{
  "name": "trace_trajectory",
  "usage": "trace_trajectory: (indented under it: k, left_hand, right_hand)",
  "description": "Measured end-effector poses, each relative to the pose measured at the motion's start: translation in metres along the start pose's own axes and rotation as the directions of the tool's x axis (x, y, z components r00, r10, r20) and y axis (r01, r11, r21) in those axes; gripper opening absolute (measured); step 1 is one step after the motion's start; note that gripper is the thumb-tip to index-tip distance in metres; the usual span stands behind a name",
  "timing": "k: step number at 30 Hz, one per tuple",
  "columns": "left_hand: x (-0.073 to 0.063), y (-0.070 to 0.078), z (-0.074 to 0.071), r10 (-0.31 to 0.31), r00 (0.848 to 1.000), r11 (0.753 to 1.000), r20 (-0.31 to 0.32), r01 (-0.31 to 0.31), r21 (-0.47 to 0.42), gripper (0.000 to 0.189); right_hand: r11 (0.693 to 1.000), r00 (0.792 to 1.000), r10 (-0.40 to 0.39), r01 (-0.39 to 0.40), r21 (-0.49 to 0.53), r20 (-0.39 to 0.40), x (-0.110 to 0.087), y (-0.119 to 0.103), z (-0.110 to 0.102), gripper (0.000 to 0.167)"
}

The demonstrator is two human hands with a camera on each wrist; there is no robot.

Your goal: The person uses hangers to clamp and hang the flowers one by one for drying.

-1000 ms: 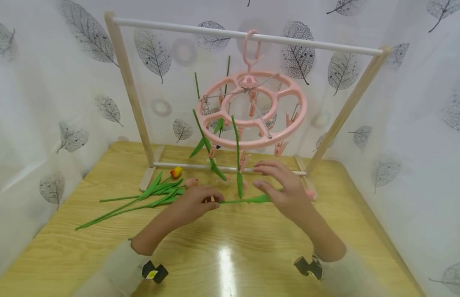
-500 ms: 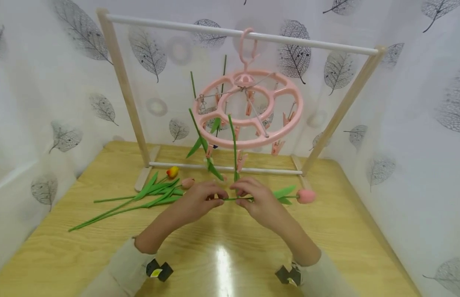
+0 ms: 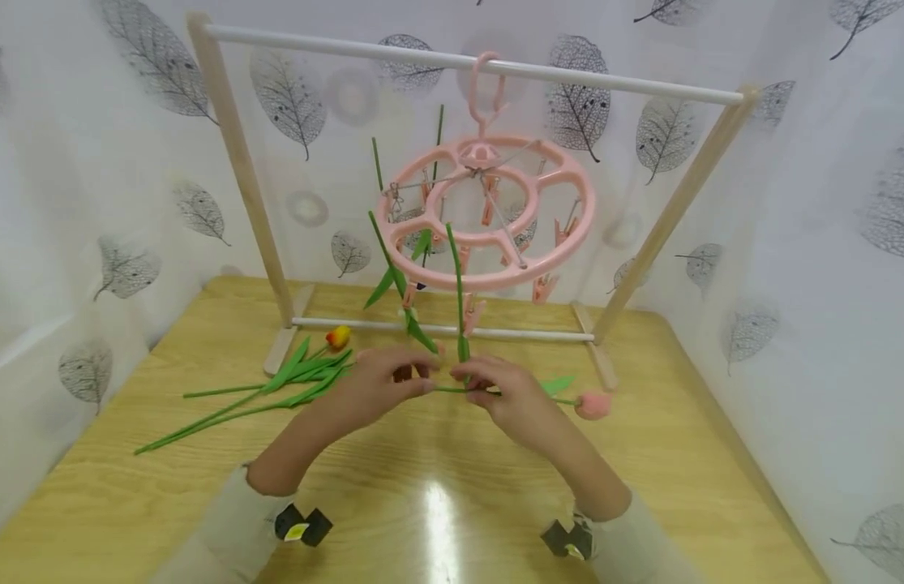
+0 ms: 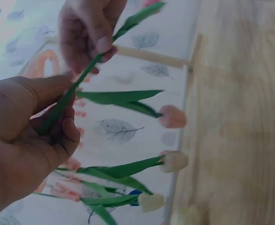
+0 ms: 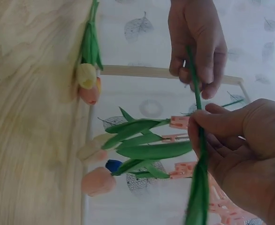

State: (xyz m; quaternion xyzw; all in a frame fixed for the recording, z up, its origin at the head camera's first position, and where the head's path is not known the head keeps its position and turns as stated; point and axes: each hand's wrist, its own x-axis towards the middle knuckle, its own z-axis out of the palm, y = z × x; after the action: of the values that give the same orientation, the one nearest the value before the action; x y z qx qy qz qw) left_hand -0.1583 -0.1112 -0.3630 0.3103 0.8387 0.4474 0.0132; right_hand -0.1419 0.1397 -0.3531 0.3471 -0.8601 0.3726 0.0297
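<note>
Below and in front of the pink clip hanger [image 3: 495, 282], the pink tulip [image 3: 593, 405] runs sideways, its bloom out to the hanger's right. The left hand [image 3: 379, 389] pinches the stem near its bare end while the right hand [image 3: 520, 405] grips it farther along, presumably to steady something so long and thin. Under the hanger, other tulips [image 5: 154, 151] hang bloom-down because clips [image 5: 179, 122] bite their stems; loose tulips [image 3: 289, 365] lie left of the hanger, probably for easy reach
</note>
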Motion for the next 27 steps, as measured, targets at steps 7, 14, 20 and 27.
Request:
trace_trajectory:
  k: [7,14,20,27]
  left_hand:
    - [-0.009,0.006,-0.026,-0.082,0.968,0.951,-0.238,0.004,-0.310,0.034]
    - [-0.005,0.005,0.000,-0.070,0.962,0.924,-0.263,-0.037,-0.381,0.031]
    - [-0.001,0.011,0.035,-0.034,0.965,0.855,-0.260,-0.107,-0.507,0.033]
    - [0.001,0.015,0.054,-0.038,0.989,0.739,-0.146,-0.070,-0.670,0.045]
  right_hand:
    - [0.964,0.993,0.114,-0.117,0.240,0.026,-0.007,-0.005,-0.021,0.032]
    - [0.890,0.989,0.146,-0.129,0.437,-0.004,-0.010,-0.006,-0.027,0.031]
    - [0.818,0.979,0.163,-0.064,0.572,-0.123,-0.006,-0.009,-0.020,0.037]
    - [0.789,0.951,0.225,-0.050,0.613,-0.213,-0.003,-0.013,-0.007,0.037]
